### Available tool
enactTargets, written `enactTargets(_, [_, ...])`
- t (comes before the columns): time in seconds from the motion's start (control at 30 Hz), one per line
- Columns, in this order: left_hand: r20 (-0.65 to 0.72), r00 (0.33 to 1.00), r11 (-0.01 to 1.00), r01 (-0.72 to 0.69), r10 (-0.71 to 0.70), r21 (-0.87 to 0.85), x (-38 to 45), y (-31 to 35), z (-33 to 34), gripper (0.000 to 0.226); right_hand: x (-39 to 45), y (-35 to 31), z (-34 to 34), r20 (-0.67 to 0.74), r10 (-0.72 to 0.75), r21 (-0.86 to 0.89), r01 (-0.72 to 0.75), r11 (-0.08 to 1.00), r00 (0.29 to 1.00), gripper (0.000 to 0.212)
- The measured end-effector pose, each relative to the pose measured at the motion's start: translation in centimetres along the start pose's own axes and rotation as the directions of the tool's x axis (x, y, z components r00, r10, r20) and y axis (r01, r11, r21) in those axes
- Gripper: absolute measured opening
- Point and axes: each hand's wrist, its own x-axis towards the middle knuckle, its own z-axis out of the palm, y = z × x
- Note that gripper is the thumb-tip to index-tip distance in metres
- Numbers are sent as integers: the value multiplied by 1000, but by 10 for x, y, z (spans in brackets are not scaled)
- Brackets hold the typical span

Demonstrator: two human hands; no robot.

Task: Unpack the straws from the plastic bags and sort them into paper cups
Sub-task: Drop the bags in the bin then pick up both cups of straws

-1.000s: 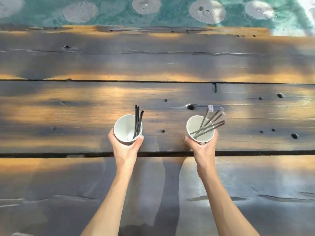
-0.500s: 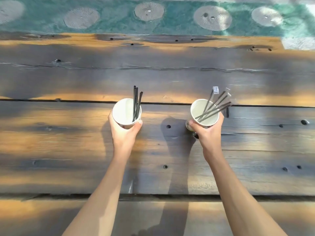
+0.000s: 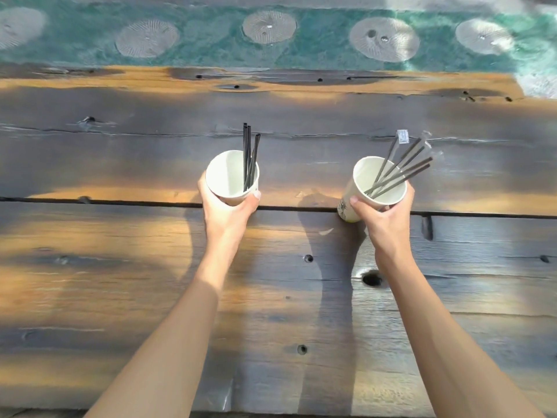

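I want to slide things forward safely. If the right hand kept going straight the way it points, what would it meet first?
Nothing nearby: beyond the right hand and its cup lies only bare wooden table, as far as visible.

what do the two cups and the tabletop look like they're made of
Left cup: likely paper, matte white inside, thin rolled rim.
Right cup: same matte paper look, with a dark print on its outer wall.
Tabletop: wood planks, dark stained and worn, with visible grain, knots, holes and a seam between the boards; the sheen suggests a smooth finish.

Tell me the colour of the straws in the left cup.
Black, bare straws standing in the white left cup; the head view shows it.
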Motion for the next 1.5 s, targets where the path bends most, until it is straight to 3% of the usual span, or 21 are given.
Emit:
enactTargets(0.3, [69,998,1000,-4,2,30,37,5,21,75,38,-7,18,30,-73,-10,73,997,997,81])
enactTargets(1.3, [95,995,999,8,-12,42,27,9,17,89,43,8,13,91,-103,-102,113,988,990,85])
enactTargets(1.5, [109,993,996,25,-35,90,32,-1,13,101,38,8,12,107,-81,-80,90,993,991,89])
